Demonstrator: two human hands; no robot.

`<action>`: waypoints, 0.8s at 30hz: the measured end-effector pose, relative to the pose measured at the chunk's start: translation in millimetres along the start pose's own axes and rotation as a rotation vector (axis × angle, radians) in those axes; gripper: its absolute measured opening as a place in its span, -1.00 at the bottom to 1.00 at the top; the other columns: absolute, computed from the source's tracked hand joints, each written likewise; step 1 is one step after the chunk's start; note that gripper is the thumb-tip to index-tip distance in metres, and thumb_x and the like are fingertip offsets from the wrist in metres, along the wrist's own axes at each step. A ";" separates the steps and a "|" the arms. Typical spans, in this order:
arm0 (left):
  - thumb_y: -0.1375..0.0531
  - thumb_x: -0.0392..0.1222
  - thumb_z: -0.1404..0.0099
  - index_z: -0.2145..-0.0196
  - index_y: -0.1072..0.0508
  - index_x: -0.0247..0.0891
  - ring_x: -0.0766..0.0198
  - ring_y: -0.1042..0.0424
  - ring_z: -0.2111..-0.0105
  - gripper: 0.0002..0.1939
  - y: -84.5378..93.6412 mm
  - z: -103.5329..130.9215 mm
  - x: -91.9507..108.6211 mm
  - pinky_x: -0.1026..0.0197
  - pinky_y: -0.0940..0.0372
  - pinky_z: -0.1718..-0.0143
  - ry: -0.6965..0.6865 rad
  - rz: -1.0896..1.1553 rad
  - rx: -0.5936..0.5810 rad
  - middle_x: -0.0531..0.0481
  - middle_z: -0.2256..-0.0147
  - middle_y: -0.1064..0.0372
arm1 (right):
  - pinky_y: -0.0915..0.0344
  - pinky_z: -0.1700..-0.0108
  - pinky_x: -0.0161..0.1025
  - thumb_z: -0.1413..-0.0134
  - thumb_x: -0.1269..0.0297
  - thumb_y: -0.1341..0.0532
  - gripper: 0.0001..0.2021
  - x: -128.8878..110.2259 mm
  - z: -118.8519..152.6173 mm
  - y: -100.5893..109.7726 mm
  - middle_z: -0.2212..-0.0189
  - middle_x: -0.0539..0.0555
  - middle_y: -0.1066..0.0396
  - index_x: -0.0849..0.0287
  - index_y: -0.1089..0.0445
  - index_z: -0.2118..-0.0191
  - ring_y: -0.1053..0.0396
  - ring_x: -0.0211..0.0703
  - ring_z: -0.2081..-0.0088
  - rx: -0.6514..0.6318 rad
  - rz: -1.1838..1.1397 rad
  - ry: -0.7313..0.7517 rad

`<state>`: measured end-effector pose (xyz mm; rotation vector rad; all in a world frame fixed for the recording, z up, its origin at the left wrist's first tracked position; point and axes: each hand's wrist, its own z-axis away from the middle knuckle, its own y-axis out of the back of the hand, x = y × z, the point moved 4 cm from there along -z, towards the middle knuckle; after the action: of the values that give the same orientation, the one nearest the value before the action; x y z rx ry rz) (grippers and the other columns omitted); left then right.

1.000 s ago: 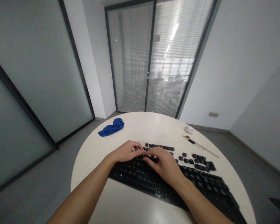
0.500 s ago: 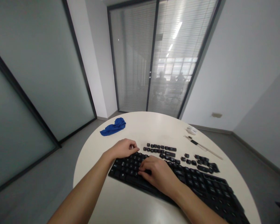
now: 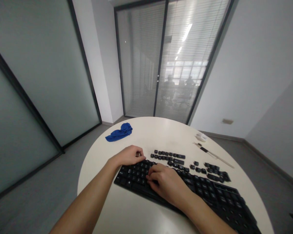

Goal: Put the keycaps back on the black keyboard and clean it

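Note:
A black keyboard [image 3: 134, 177] lies aslant on the round table, some of its key places at the right without caps. My left hand [image 3: 129, 156] is curled at its far left edge, thumb and finger bent together against the rim. Over the left-middle keys rests my right hand [image 3: 164, 183], its fingers closed and pointing down; whatever is under the fingertips is hidden. Just beyond the keyboard, loose black keycaps [image 3: 163, 156] lie in rows, and more keycaps [image 3: 212, 168] are grouped farther right.
A crumpled blue cloth [image 3: 119, 132] is on the far left of the pale table [image 3: 158, 130]. On the right lie a thin stick-like tool with a black part [image 3: 203, 149] and a small white packet [image 3: 201, 136]. Glass partitions and walls surround the table.
My right hand has shifted very slightly to the right over the keys, and its fingers are a little more bunched. The left hand stays at the keyboard's edge.

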<state>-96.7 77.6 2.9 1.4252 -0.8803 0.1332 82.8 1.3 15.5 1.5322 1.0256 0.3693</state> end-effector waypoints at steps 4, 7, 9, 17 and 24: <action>-0.19 -0.01 -0.24 0.36 -0.53 -0.24 0.22 -0.45 0.39 -0.76 -1.4 0.0 0.4 0.27 -0.23 0.36 -0.001 0.005 -0.007 0.02 0.40 -0.51 | -0.31 0.14 -0.28 -0.17 0.41 -0.23 -0.85 -3.2 0.4 1.7 0.25 0.01 -0.50 0.08 -0.57 0.31 -0.42 -0.15 0.19 -0.032 0.087 0.002; -0.21 0.01 -0.24 0.36 -0.52 -0.24 0.22 -0.44 0.38 -0.75 -1.9 0.0 1.7 0.27 -0.23 0.36 0.002 -0.009 -0.011 0.01 0.40 -0.51 | -0.30 0.16 -0.27 -0.18 0.42 -0.22 -0.83 -6.0 -1.6 1.7 0.26 0.02 -0.49 0.08 -0.57 0.31 -0.41 -0.14 0.20 -0.065 0.150 0.004; -0.22 0.01 -0.23 0.35 -0.51 -0.24 0.22 -0.44 0.38 -0.75 -2.4 -0.2 2.3 0.26 -0.23 0.36 0.005 -0.020 -0.016 0.01 0.39 -0.50 | -0.29 0.18 -0.27 -0.19 0.42 -0.20 -0.81 -7.8 -3.4 1.5 0.27 0.03 -0.49 0.09 -0.57 0.32 -0.40 -0.13 0.22 -0.082 0.184 0.006; -0.24 0.02 -0.22 0.34 -0.49 -0.24 0.23 -0.42 0.40 -0.75 -2.7 0.2 2.8 0.28 -0.22 0.38 -0.013 -0.058 -0.013 0.01 0.40 -0.49 | -0.25 0.21 -0.29 -0.13 0.44 -0.20 -0.80 -9.7 -4.4 3.8 0.28 0.04 -0.45 0.12 -0.55 0.42 -0.37 -0.16 0.23 -0.098 0.164 -0.022; -0.19 0.01 -0.27 0.32 -0.52 -0.20 0.21 -0.46 0.37 -0.76 -2.3 -1.5 6.4 0.27 -0.22 0.36 0.025 -0.098 0.047 0.02 0.38 -0.52 | -0.25 0.16 -0.31 -0.09 0.41 -0.23 -0.86 -7.6 -3.4 12.0 0.24 0.01 -0.45 0.10 -0.56 0.35 -0.40 -0.19 0.21 -0.096 0.039 -0.044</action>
<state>-90.3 75.7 5.0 1.5047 -0.7901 0.0984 80.8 -1.4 29.7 1.4693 0.9312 0.4047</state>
